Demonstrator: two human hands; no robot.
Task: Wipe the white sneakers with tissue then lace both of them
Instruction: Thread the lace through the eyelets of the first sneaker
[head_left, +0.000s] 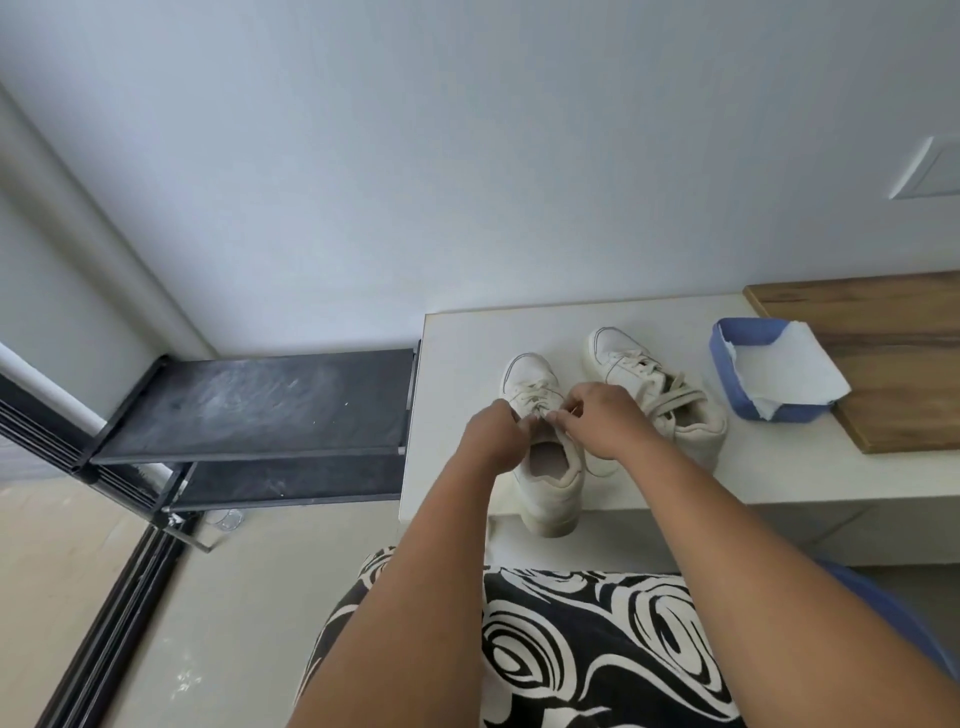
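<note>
Both hands meet over the near sneaker (548, 457), which sits on the white bench (457, 338) with its heel past the front edge. The left hand (493, 434) and right hand (605, 415) each pinch its lace (540, 402). The other sneaker (649, 384) lies just right of the near sneaker, and the tissue box (774, 369) farther right.

White ledge (457, 332), left end: bare strip left of the near sneaker (545, 462), whose heel overhangs the front edge. Both hands (493, 436) crowd its laces. Second sneaker (654, 395) just beside on the right; narrow gap between the pair. Blue tissue box (748, 405) close beyond, abutting wooden board (893, 364). Wall directly behind. Black shelf rack (260, 405) borders the ledge's left side.
</note>
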